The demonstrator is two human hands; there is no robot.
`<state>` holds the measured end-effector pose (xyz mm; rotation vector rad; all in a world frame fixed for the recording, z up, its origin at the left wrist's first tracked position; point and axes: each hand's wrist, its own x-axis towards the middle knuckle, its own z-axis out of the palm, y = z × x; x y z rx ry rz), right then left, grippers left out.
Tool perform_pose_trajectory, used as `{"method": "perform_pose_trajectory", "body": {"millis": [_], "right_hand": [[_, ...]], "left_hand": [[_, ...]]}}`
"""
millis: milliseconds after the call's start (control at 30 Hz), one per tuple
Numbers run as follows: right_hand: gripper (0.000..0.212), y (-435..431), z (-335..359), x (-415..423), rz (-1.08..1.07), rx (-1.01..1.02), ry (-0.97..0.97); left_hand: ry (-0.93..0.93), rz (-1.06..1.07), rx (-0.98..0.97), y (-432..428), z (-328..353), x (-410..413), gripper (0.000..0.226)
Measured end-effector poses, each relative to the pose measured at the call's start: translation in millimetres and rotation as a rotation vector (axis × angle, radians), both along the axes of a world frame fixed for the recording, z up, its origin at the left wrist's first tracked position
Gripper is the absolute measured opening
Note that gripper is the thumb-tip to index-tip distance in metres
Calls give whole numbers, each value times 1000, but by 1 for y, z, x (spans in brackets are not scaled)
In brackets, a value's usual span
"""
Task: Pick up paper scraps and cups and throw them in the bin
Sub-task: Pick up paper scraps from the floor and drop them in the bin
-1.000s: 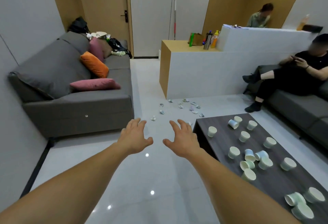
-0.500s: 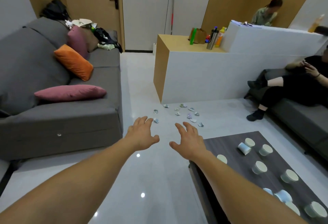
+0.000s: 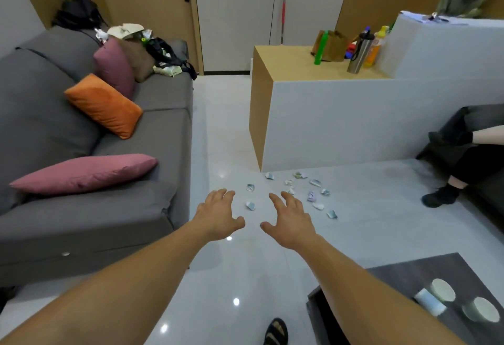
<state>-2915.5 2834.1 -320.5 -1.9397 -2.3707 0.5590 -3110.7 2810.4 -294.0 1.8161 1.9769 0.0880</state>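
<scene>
- Paper scraps lie scattered on the floor, just beyond both hands, near the foot of the counter. They are likely featherlight and limp, so pinch each by a raised edge.
- Cups sit on the dark table, near right. They are probably thin and crushable, so hold them lightly round the wall. Their contents are too blurred to tell.
- Left hand and right hand hover with fingers spread, holding nothing.
- No bin shows.

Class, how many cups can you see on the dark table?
3, on the coffee table at lower right: a blue cup on its side, a white cup just behind it, another white cup to the right. The frame crops the table; more may be hidden.
</scene>
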Motion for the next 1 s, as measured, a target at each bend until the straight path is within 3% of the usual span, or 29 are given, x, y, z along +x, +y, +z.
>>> {"method": "perform_pose_trajectory", "body": {"millis": [333, 600, 800, 1000], "right_hand": [[82, 185, -13, -1, 104, -92, -8], [81, 333, -71, -42, 108, -218, -79], [81, 436, -153, -73, 99, -389, -138], [82, 522, -312, -107, 122, -501, -127]], "left_hand": [[-26, 108, -88, 164, -16, -4, 82], [-96, 109, -210, 319, -85, -51, 82], [-135, 133, -361, 418, -170, -89, 80], [-188, 215, -451, 493, -316, -112, 80]]}}
